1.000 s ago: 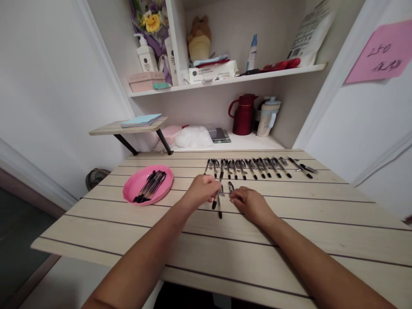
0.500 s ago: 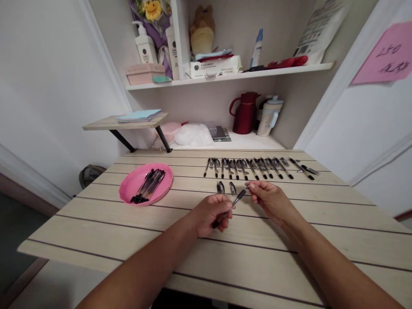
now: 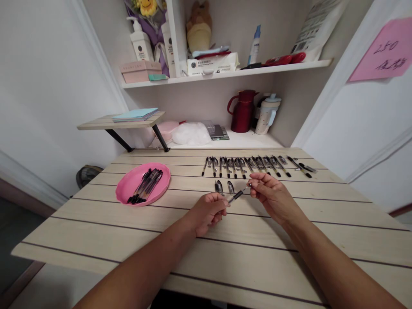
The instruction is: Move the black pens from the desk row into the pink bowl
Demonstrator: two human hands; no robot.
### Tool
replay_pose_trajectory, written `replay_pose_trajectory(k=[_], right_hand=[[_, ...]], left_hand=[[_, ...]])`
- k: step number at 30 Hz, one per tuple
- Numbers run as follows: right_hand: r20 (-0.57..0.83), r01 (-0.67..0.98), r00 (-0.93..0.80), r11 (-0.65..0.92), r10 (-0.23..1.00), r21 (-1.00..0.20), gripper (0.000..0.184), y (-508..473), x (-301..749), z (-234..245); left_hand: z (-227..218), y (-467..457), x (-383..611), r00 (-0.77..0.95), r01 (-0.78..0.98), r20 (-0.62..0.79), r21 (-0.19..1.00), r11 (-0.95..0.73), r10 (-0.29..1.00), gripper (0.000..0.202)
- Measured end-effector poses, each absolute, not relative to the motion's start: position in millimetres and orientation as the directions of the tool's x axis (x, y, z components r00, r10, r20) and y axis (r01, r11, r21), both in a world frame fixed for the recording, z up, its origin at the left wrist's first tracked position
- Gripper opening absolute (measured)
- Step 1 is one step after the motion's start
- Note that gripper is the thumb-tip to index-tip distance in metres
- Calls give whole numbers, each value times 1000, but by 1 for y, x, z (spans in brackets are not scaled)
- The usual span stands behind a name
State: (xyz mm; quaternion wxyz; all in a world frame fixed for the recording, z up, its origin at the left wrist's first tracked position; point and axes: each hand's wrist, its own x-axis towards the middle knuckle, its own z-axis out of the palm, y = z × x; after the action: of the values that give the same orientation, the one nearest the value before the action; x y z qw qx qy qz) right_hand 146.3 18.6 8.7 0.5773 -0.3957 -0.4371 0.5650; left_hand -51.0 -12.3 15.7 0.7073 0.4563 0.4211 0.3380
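My left hand (image 3: 209,210) is closed round the lower end of a black pen (image 3: 236,196), held a little above the wooden table (image 3: 257,240). My right hand (image 3: 268,193) pinches the pen's upper tip between thumb and fingers. Two pen caps (image 3: 224,187) lie on the table just beyond my hands. Behind them runs a row of several black pens and caps (image 3: 254,165). A pink plate (image 3: 128,191) holding several black pens sits to the left.
A small raised shelf (image 3: 120,122) with a blue notebook stands at the table's back left. Behind the table are a red jug (image 3: 241,111), a white cup (image 3: 268,113) and a white bag. A wall shelf above carries bottles and boxes. A pink note hangs at right.
Both hands picked a pen up off the table from beside the caps and drew it toward me. The left hand now grips one end and the right hand pinches the other.
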Motion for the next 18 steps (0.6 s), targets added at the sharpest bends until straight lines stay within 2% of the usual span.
replay_pose_trajectory(k=[11,18], right_hand=[[168,-116,-138,153,976,-981,35,15,143,7],[163,-163,-170,135,972,-977,39,15,144,7]], left_hand=[[16,-13,-51,403,-27,-310,937,350,861,24],[14,-14,-50,414,-64,-292,936,348,862,21]])
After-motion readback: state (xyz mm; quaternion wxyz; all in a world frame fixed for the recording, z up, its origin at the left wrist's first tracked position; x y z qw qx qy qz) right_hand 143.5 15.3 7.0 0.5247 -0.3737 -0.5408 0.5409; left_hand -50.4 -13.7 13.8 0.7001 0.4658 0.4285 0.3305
